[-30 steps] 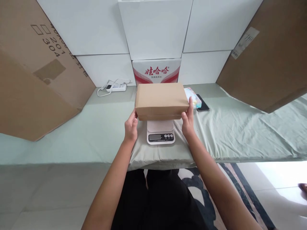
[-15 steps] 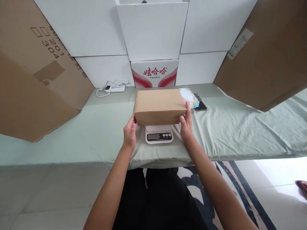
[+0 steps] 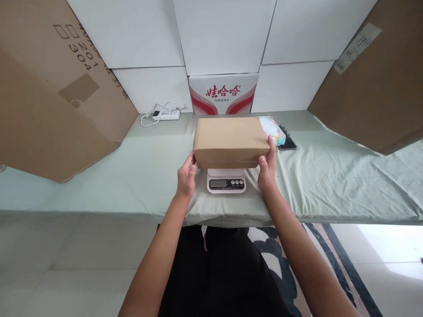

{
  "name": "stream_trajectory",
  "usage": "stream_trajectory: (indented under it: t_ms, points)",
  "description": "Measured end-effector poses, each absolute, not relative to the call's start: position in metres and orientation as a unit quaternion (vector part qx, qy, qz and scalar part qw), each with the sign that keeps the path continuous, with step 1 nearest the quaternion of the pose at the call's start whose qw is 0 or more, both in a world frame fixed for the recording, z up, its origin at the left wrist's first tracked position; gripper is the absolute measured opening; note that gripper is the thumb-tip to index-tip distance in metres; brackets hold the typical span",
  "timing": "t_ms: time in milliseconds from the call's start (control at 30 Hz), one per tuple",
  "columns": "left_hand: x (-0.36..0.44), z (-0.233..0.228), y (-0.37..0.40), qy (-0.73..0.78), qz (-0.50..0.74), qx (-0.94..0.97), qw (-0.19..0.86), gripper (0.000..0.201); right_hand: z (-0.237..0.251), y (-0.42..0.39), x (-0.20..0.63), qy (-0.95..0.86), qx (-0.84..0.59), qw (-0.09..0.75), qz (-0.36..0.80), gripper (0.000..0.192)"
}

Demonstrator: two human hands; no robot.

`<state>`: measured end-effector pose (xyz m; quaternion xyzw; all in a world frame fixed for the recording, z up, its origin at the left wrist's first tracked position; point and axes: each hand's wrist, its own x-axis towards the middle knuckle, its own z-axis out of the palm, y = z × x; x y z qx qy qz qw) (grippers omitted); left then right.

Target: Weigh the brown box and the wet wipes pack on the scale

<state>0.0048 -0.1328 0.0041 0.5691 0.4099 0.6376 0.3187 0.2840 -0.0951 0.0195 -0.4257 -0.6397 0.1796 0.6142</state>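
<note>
A closed brown cardboard box (image 3: 231, 136) sits over a white kitchen scale (image 3: 226, 181); whether it rests fully on the scale's platform is hidden. My left hand (image 3: 187, 175) grips the box's left end, thumb at the near side and fingers partly behind it. At the right end, my right hand (image 3: 267, 166) grips the box with its thumb on the front and fingers along the side. The scale's dark display panel with its round buttons shows below the box's front edge.
Behind the box's right end lie a colourful packet (image 3: 273, 129) and a dark phone (image 3: 288, 140). A white power strip (image 3: 166, 115) with cable is at the back left. Large cardboard sheets (image 3: 79, 132) stand at both sides. A white-and-red carton (image 3: 223, 93) stands behind.
The camera view has shifted, so everything sits a little further right and higher. Both hands still hold the box over the scale, with no clear movement of their own.
</note>
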Motion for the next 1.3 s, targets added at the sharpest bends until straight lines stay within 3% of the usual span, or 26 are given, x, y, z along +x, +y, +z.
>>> stream_trajectory:
  t_ms: [367,767,1300]
  points:
    - [0.004,0.007,-0.132,0.415,0.650,0.562,0.300,0.079,0.018,-0.091,0.287,-0.616,-0.435,0.630,0.184,0.085]
    - [0.005,0.010,-0.135,0.423,0.629,0.569,0.318,0.074,0.028,-0.098,0.283,-0.628,-0.431,0.626,0.168,0.070]
    - [0.004,0.013,-0.132,0.412,0.650,0.559,0.308,0.083,0.027,-0.088,0.288,-0.647,-0.393,0.635,0.153,0.071]
